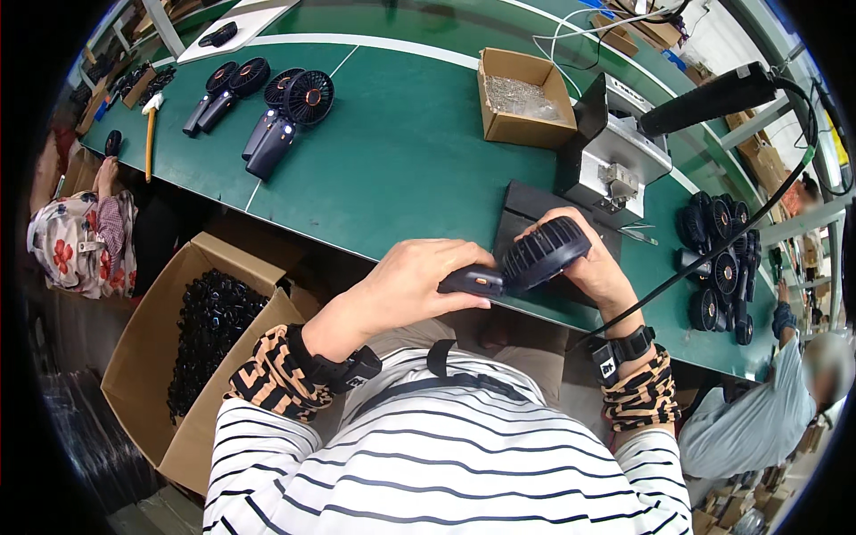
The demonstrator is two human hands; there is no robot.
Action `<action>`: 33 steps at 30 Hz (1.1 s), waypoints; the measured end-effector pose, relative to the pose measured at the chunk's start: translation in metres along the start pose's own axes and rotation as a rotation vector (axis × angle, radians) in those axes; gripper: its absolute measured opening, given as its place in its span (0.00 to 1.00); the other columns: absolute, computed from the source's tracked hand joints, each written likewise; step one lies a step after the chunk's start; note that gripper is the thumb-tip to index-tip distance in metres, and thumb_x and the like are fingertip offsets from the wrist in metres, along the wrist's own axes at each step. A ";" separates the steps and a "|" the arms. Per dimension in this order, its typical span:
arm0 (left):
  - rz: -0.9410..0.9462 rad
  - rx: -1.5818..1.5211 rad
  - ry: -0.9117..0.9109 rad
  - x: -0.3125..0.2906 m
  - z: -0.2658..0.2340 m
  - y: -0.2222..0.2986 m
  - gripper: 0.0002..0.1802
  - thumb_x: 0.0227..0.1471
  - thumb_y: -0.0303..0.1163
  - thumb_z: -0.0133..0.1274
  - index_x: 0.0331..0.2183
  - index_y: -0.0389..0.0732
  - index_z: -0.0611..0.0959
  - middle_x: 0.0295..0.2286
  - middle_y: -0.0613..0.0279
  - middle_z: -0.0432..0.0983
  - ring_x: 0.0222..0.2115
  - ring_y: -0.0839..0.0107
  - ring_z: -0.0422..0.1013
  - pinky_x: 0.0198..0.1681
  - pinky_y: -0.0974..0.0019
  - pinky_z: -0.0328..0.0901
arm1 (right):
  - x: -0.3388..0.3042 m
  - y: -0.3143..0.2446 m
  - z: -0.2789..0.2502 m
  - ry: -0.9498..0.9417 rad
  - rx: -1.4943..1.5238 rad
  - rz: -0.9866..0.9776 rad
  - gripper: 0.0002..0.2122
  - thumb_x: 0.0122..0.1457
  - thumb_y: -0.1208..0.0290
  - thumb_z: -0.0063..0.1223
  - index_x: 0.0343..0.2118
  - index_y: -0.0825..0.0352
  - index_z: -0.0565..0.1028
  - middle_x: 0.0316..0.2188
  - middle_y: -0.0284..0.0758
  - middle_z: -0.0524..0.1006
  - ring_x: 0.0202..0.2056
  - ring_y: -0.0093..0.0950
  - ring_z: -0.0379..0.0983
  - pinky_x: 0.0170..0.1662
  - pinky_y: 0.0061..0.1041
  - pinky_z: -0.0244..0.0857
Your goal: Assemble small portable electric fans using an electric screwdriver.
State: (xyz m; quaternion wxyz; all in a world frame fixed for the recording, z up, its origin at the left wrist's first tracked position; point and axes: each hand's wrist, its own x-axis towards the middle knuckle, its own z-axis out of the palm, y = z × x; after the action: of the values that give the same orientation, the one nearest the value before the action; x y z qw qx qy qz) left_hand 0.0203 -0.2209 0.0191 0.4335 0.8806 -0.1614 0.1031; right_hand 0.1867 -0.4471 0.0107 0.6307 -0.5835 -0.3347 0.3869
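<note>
A dark handheld fan (546,254) is held between my two hands, just over the near edge of the green bench. My left hand (423,278) is closed round its handle (473,281), the thumb along the lower side. Around the round, slatted fan head, my right hand (588,263) curls its fingers from the far right side. Beneath and beyond the fan lies a black flat plate (526,203), partly hidden by my right hand. At the plate's far end stands a metal device (615,152).
Several finished-looking fans (290,120) lie at the back left; more fans (722,259) are piled at the right. A cardboard box (526,98) holds small clear parts. Left of me, a large carton (192,339) holds black pieces. A black cable (740,223) crosses the right side. People sit at both sides.
</note>
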 end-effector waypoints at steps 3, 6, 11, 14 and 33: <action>-0.134 -0.057 0.178 -0.003 0.004 -0.004 0.19 0.47 0.33 0.64 0.40 0.37 0.78 0.31 0.57 0.78 0.29 0.65 0.76 0.33 0.66 0.70 | 0.002 -0.013 0.012 0.160 -0.215 -0.025 0.33 0.47 0.47 0.68 0.47 0.66 0.68 0.41 0.29 0.72 0.46 0.19 0.67 0.52 0.20 0.61; -0.635 -0.951 0.017 -0.001 -0.007 -0.014 0.16 0.58 0.37 0.55 0.41 0.35 0.76 0.31 0.59 0.78 0.20 0.79 0.72 0.19 0.77 0.67 | 0.005 -0.013 0.022 0.098 -0.115 -0.086 0.25 0.60 0.49 0.52 0.49 0.67 0.65 0.36 0.35 0.73 0.36 0.26 0.74 0.41 0.23 0.69; -0.624 -1.607 0.198 -0.012 -0.019 -0.041 0.28 0.64 0.54 0.38 0.46 0.37 0.73 0.23 0.63 0.73 0.14 0.79 0.67 0.13 0.77 0.59 | 0.018 -0.014 0.032 0.025 0.126 -0.038 0.24 0.67 0.51 0.39 0.54 0.69 0.63 0.33 0.37 0.75 0.30 0.28 0.77 0.34 0.24 0.72; -0.619 -1.605 0.219 -0.019 -0.026 -0.048 0.27 0.63 0.55 0.41 0.46 0.39 0.74 0.23 0.62 0.74 0.16 0.78 0.68 0.15 0.77 0.60 | 0.017 -0.004 0.018 0.134 -0.019 0.068 0.16 0.66 0.62 0.47 0.49 0.69 0.69 0.36 0.37 0.76 0.32 0.26 0.76 0.36 0.21 0.70; -0.510 0.815 0.732 -0.048 -0.159 -0.196 0.26 0.38 0.51 0.67 0.38 0.46 0.85 0.50 0.54 0.70 0.54 0.53 0.63 0.55 0.49 0.60 | -0.005 0.009 -0.011 0.302 0.033 0.049 0.10 0.66 0.68 0.47 0.45 0.68 0.71 0.34 0.35 0.75 0.30 0.24 0.76 0.33 0.21 0.71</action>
State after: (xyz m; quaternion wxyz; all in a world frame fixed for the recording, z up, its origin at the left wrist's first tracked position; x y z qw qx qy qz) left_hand 0.0420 0.0272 -0.0436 0.0997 0.8940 0.2670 0.3458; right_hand 0.1933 -0.4569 0.0008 0.6738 -0.6325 -0.2154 0.3155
